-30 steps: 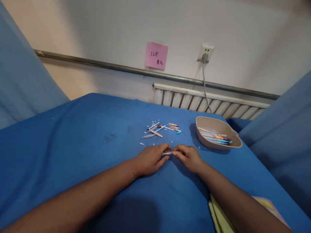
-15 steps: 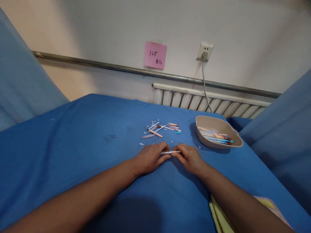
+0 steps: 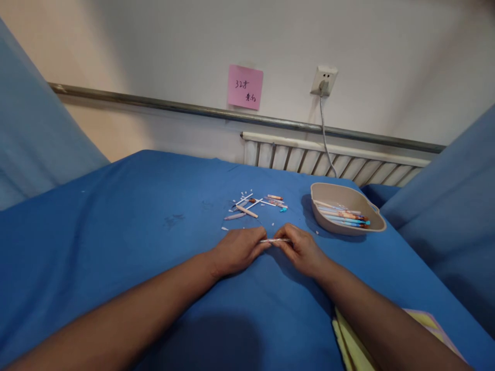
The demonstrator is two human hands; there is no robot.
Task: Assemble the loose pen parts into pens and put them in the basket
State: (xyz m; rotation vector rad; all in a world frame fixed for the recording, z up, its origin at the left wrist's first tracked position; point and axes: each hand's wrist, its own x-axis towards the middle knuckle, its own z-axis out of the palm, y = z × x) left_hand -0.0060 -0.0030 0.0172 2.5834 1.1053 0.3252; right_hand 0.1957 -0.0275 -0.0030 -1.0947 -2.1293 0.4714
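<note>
Between my two hands a slim, pale pen (image 3: 275,240) with a reddish pattern lies level, just above the blue cloth. My left hand (image 3: 242,248) pinches its left end, and my right hand (image 3: 299,247) grips the right part with thumb and fingers. Both ends of the pen are partly hidden by fingers. Just beyond my hands lies a loose heap of pen parts: white sticks (image 3: 254,204), a beige tapered barrel (image 3: 246,211), a clear barrel (image 3: 235,217), an orange-and-white piece (image 3: 275,197), a small turquoise piece (image 3: 283,209) and several tiny white tips.
A beige basket (image 3: 344,229) with several pens (image 3: 343,215) in it stands to the right. A yellow cloth (image 3: 353,335) lies under my right forearm. Behind the blue-covered table (image 3: 116,216) are a radiator (image 3: 294,154), a metal rail and a plugged-in cable (image 3: 324,121).
My right hand has shifted slightly along the pen and up, and the pen looks turned a little between my fingers. The loose parts and basket stay put; the view moved slightly.
</note>
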